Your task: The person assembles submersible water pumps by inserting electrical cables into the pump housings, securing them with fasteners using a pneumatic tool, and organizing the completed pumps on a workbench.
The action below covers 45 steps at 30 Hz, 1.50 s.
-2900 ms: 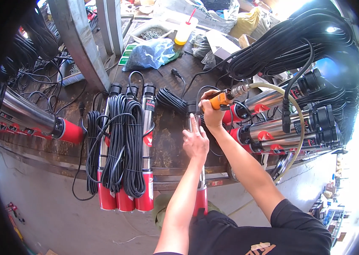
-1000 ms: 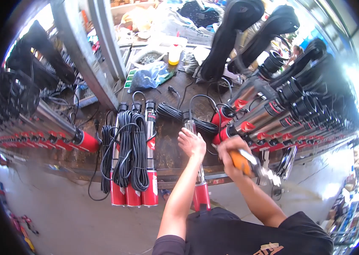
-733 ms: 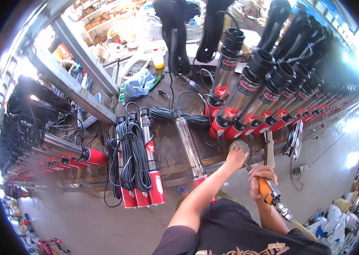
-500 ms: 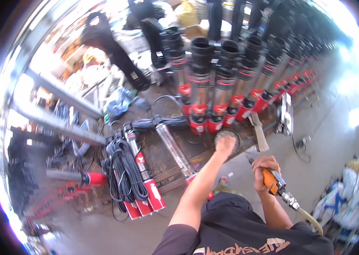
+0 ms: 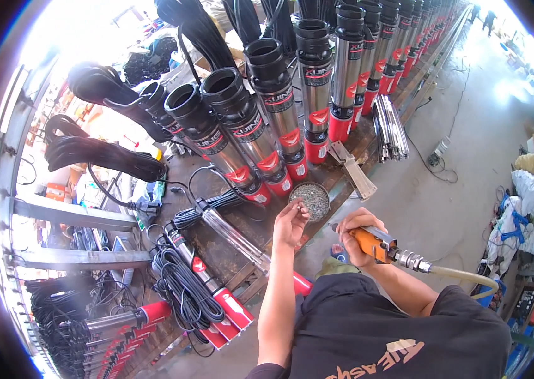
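Table [image 5: 257, 226]: dark brown, running diagonally toward upper right, carrying red-and-silver pumps [image 5: 252, 134] and a centre bowl [image 5: 328, 203].
Left hand [image 5: 289, 228]: keeping a narrow grip by the bowl; contents too small to tell.
Right hand [image 5: 357, 235]: gripping an orange tool [image 5: 374, 244], right of centre.
Floor [image 5: 415, 189]: grey, spreading right.

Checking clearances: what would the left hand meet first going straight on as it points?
The left hand would probably meet the round bowl of small metallic pieces, though depth is unclear.
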{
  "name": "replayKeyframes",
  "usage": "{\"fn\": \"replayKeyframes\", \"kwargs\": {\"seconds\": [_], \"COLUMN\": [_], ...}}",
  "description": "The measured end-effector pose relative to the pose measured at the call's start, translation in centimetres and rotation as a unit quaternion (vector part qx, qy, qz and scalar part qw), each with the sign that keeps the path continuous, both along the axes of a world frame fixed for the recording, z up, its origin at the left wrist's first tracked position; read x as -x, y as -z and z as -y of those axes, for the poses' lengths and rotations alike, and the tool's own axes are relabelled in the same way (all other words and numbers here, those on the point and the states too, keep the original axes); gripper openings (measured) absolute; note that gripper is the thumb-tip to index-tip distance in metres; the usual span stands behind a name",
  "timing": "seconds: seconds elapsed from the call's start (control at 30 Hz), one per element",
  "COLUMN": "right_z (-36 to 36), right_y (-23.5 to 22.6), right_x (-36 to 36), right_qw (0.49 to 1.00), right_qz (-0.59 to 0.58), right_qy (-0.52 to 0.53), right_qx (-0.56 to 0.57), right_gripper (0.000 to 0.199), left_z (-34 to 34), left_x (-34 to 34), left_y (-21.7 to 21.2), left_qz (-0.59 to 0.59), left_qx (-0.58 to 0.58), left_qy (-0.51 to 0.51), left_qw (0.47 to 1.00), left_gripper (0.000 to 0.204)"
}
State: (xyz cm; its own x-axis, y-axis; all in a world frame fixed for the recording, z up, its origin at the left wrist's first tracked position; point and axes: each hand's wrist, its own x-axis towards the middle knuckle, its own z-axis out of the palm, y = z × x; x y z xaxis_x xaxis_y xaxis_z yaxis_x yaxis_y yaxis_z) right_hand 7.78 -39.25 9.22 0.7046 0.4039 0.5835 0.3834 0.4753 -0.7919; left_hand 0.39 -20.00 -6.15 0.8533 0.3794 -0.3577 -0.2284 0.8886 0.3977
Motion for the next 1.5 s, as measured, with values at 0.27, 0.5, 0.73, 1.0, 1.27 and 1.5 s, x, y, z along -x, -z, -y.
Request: {"fn": "replayKeyframes", "kwargs": {"seconds": [0.27,0.5,0.73,1.0,1.27,1.5], "right_z": [-4.4,-7.1,-7.3,-9.5,-13.8,-15.3], "right_y": [-1.7,-2.2,-0.3,6.2,10.7,13.0], "right_x": [1.9,5.1,7.5,10.6,11.8,11.4], "right_qw": [0.983,0.962,0.955,0.942,0.930,0.931], "right_qz": [-0.050,-0.124,-0.129,-0.032,-0.102,-0.195], "right_qy": [-0.125,-0.193,-0.242,-0.327,-0.330,-0.266], "right_qx": [-0.128,-0.146,-0.113,0.074,0.123,0.155], "right_gripper": [0.018,0.020,0.023,0.021,0.021,0.021], "left_z": [2.6,3.9,6.2,5.5,2.5,2.4], "left_x": [5.2,9.4,12.7,14.8,16.2,16.6], "left_y": [-7.8,-10.8,-9.2,-3.1,0.1,0.1], "left_qz": [0.104,0.083,0.015,-0.152,-0.074,-0.102], "left_qx": [0.062,0.051,0.072,0.208,0.343,0.286], "left_qy": [-0.025,-0.086,-0.135,-0.234,-0.278,-0.255], "left_qw": [0.992,0.992,0.988,0.937,0.894,0.918], "left_gripper": [0.022,0.024,0.022,0.030,0.013,0.013]}}
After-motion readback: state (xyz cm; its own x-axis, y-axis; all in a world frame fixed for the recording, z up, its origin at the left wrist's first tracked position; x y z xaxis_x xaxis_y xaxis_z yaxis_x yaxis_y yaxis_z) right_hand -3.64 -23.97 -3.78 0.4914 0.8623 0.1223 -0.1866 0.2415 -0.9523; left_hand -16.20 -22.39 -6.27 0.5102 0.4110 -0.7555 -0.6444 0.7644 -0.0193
